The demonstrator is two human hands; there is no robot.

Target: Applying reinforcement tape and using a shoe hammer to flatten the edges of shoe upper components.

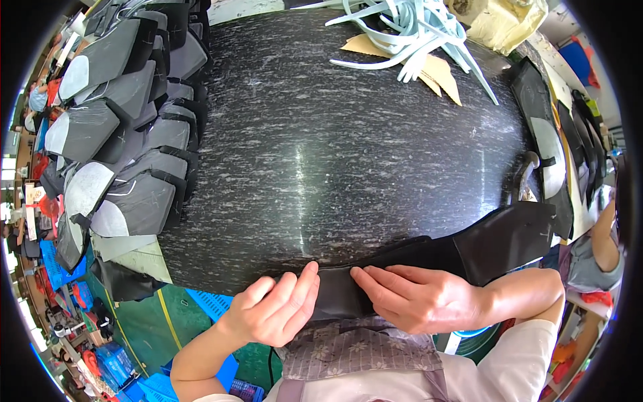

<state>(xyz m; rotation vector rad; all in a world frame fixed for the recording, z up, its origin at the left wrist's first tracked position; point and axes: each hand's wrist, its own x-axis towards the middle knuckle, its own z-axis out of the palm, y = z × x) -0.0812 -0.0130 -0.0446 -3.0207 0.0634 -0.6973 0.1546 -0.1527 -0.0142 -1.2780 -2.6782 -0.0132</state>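
A long black leather-like piece lies along the near edge of the dark speckled table, its right end wider and raised. My left hand is closed, fingers bent together with the tips at the piece's left part. Just to the right, my right hand pinches the piece's upper edge between thumb and fingers, with the rest of the piece running behind this hand toward the right. A short gap separates the two hands' fingertips. My left thumb is mostly hidden behind the fingers.
Overlapping stacks of grey and black cut pieces cover the table's left side. Light blue strips lie on tan pieces at the far side, near a yellowish plastic bag. A curved metal handle and more dark pieces sit at right.
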